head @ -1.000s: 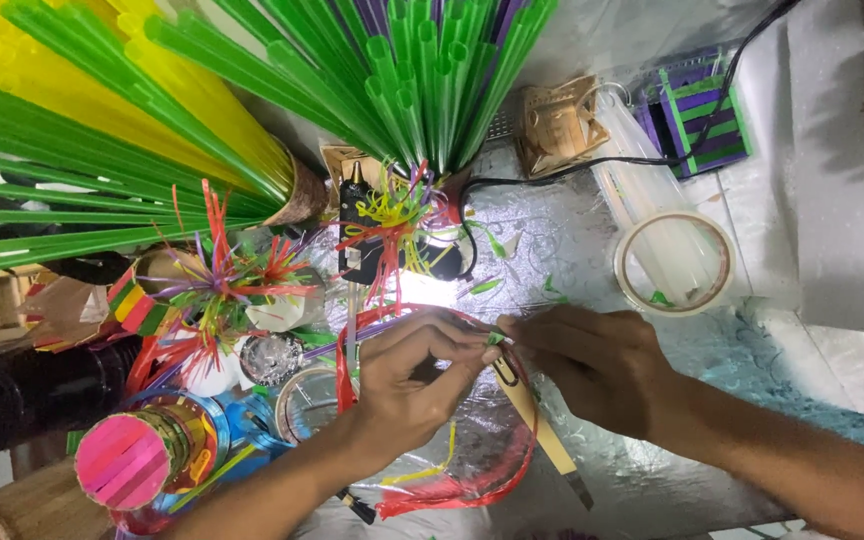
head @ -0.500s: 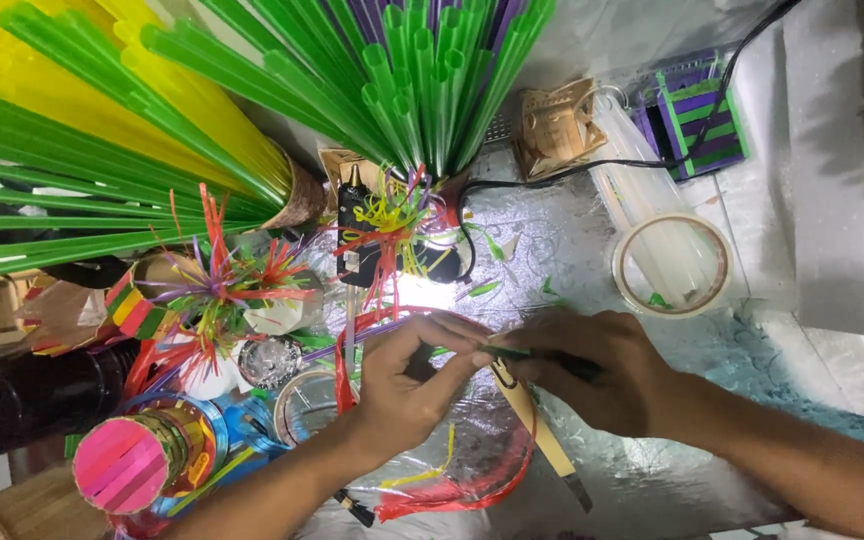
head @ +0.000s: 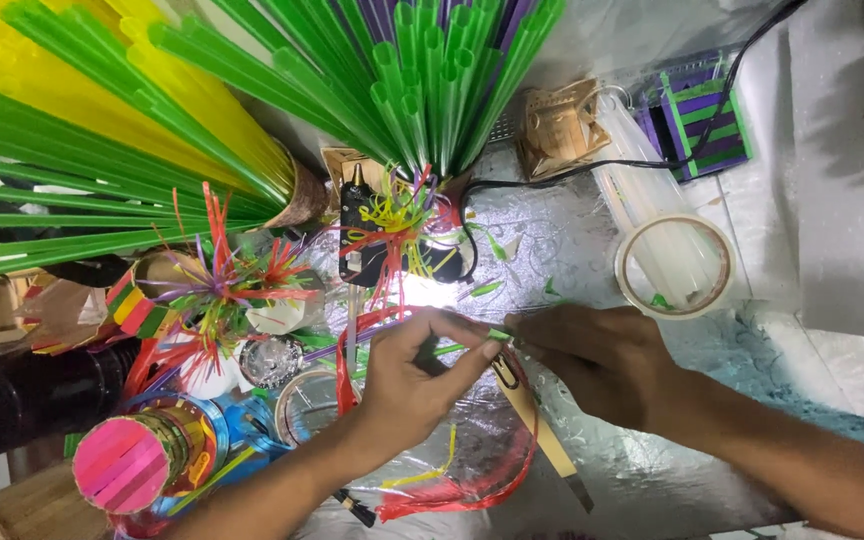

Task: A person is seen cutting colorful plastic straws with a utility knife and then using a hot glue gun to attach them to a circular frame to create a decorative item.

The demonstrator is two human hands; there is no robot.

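Note:
My left hand (head: 414, 378) and my right hand (head: 592, 362) meet over a silver foil-covered surface (head: 632, 470). Between their fingertips they pinch a thin green straw piece (head: 472, 343) that runs left to right. The left thumb and forefinger close on its left part, the right fingertips on its right end. Under the hands lies a loop of red strip (head: 452, 495) and a flat wooden stick (head: 544, 440).
Bundles of green straws (head: 422, 80) and yellow straws (head: 42, 70) fan out at the back. Straw flowers (head: 227, 280), a pink-topped tube (head: 122, 462), a tape roll (head: 674, 265), a black cable (head: 592, 165) and a striped purple-green box (head: 704, 115) surround the hands.
The right hand slid right along the straw piece and then back, and the left fingers shifted their pinch. A longer stretch of green straw now shows between the hands.

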